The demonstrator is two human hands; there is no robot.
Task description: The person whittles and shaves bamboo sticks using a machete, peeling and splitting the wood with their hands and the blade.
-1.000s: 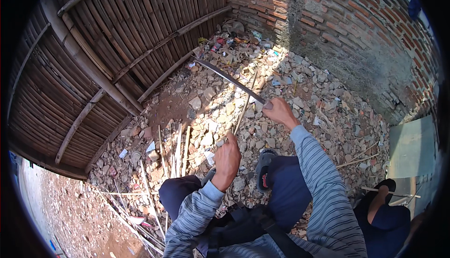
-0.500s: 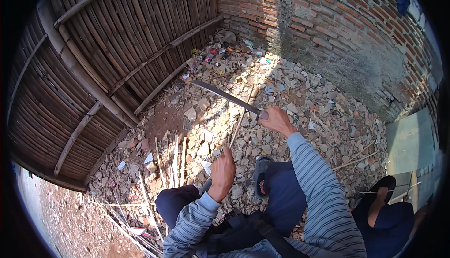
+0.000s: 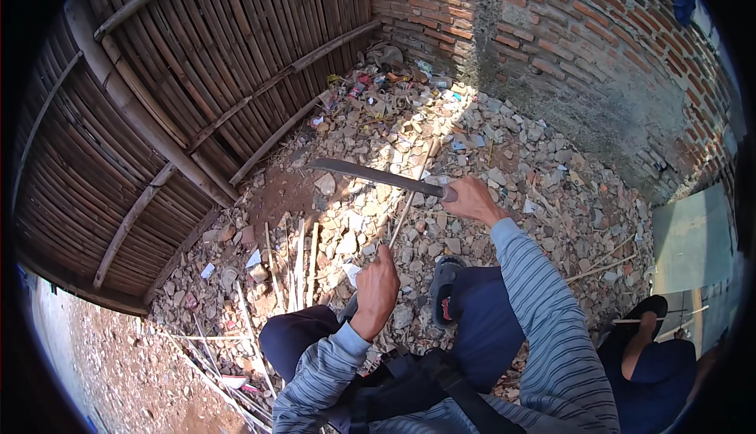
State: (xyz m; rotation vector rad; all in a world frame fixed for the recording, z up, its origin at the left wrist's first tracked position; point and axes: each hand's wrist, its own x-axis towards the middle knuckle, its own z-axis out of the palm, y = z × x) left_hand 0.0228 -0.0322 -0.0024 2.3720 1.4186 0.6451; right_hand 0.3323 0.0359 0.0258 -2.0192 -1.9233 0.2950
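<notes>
My right hand (image 3: 474,200) is wrapped round the handle of a machete (image 3: 378,176), whose long dark blade points left, its tip above the rubble. Closer to my body, my left hand (image 3: 376,295) is closed on the lower end of a thin bamboo stick (image 3: 400,226). From that fist the stick slants away and slightly right. The blade crosses the stick near its middle; whether they touch I cannot tell. Several pale bamboo strips (image 3: 300,265) lie on the rubble left of my left hand.
Broken stone and brick rubble (image 3: 543,221) covers the ground. A bamboo-slat wall (image 3: 228,64) rises at the left, a brick wall (image 3: 567,48) at the back right. Litter (image 3: 386,91) gathers in the far corner. Another person's leg (image 3: 642,347) is at the lower right, near a pale panel (image 3: 693,237).
The machete's blade has swung so that its tip sits lower and nearer to me. My left hand keeps its hold on the stick, almost in place. The view has shifted slightly.
</notes>
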